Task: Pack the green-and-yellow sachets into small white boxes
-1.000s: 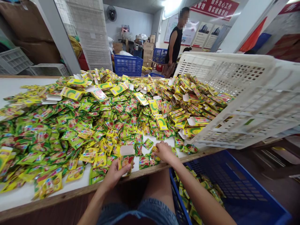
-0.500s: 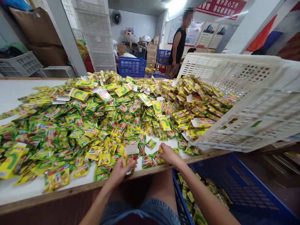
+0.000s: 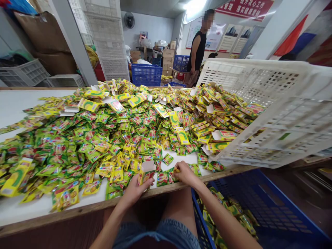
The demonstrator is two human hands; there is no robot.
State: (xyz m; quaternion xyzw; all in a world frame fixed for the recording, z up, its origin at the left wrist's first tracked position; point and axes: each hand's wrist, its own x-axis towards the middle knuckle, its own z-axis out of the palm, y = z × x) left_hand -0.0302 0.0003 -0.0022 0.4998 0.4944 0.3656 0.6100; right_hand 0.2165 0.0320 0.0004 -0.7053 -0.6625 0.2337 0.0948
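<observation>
My left hand (image 3: 135, 189) is closed round a small open carton (image 3: 146, 173) with its white flap up, at the table's near edge. My right hand (image 3: 184, 172) is closed in a pinch on a green and yellow sachet (image 3: 176, 170) just right of the carton. A big heap of green and yellow sachets (image 3: 103, 135) covers the white table (image 3: 33, 207). Flat yellow cartons (image 3: 181, 135) lie on top of the heap.
A white plastic crate (image 3: 272, 114) lies tipped on its side at the right, spilling packets. A blue crate (image 3: 249, 211) with filled packs stands on the floor by my right leg. A person (image 3: 198, 48) stands at the back near blue baskets (image 3: 146, 73) and stacked white crates (image 3: 109, 41).
My right hand has drawn a little nearer to the table edge, gripping a sachet. The left hand with the carton has shifted slightly right. The view moved a little.
</observation>
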